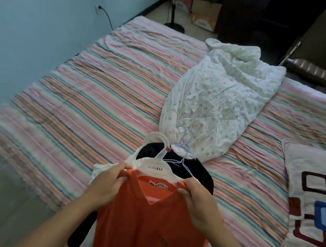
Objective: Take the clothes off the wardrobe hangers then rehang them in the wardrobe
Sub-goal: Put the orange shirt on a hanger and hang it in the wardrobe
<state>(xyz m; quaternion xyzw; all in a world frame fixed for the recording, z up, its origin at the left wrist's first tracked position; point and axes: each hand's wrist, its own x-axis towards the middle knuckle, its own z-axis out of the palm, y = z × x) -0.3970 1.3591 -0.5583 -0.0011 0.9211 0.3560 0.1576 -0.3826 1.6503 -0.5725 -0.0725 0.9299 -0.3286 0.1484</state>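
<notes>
Orange top point(147, 218), low in the frame's centre, hangs on a white plastic hanger point(156, 166) printed "mumlla", its shoulders pinched by the left hand point(105, 185) and right hand point(199, 205), one at each end of the neckline. Behind it lie a black garment point(193, 170), a white garment point(101, 170) and thin blue wire hangers point(186, 142), number unclear. Beyond, on the striped bed point(92, 99), rests one rolled floral quilt point(214, 100).

Matt orange knit top point(147, 224), plastic hanger point(156, 166)
</notes>
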